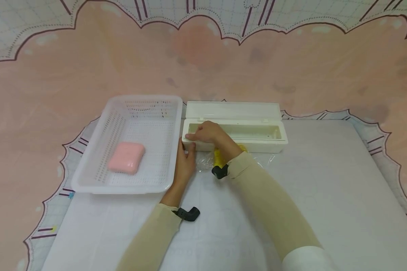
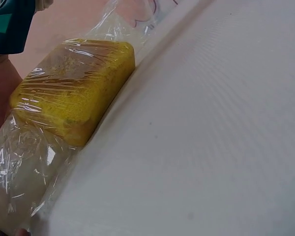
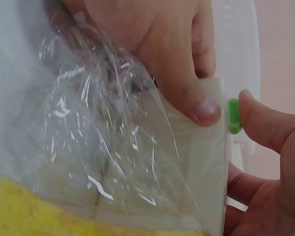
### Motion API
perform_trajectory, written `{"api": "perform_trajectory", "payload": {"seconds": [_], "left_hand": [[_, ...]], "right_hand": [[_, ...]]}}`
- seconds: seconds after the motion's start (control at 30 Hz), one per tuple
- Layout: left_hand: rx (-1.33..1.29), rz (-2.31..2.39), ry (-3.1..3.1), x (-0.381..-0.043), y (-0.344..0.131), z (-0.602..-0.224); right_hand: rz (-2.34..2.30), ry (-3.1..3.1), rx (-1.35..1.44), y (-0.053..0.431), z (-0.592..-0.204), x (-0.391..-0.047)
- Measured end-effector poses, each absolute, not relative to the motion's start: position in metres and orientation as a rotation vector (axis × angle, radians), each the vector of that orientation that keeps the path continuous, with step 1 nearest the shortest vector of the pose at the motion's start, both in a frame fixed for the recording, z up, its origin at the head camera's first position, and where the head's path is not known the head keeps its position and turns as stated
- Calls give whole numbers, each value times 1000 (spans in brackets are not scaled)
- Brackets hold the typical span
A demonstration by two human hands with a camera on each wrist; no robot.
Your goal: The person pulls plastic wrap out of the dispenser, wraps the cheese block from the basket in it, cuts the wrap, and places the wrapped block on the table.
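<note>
White box (image 1: pixel 266 147), lid up: where does it stand?

On the desk (image 1: pixel 335 188), just beside the white basket (image 1: pixel 122 189), its lid (image 1: pixel 232 110) open along the far side.

And the 2 hands?

Both are at its left end. The left hand (image 1: pixel 184 163) grips that end, thumb against the front wall, fingers reaching round into the gap beside the basket.

The right hand (image 1: pixel 210 131)?

It comes over the top there, 1 fingertip at a small green piece (image 3: pixel 234 116) by the rim. Its thumb and fingers are spread apart in the right wrist view; whether they clamp on anything, I cannot tell.

What's the yellow thing in front?

A yellow block (image 2: pixel 83 93) in clear plastic (image 3: pixel 93 118), on the desk before the box, partly hidden by the right wrist in the head view.

Anything in the basket?

1 pink case (image 1: pixel 126 157) with rounded corners, towards the near left.
</note>
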State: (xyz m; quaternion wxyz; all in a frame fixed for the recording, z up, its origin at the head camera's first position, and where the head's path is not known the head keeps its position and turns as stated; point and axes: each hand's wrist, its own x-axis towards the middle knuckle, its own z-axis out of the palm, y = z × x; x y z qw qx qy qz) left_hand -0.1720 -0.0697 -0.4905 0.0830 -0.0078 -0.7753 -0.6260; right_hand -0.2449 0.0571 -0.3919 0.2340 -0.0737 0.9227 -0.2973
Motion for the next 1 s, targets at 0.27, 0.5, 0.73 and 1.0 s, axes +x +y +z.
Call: {"api": "perform_trajectory", "payload": {"seconds": [0.27, 0.5, 0.73, 1.0], "left_hand": [[-43, -1824, -2346, -171, -70, -489], [-37, -1842, -2349, -171, -71, -490], [-26, -1862, -2352, -172, -70, -491], [-23, -1795, -2372, -172, -70, -490]], "right_hand": [[-671, 2522, -210, 61, -390, -249], [-672, 2488, -204, 69, -388, -248], [-627, 2511, -265, 71, -387, -246], [-609, 2498, -222, 72, -385, -244]]}}
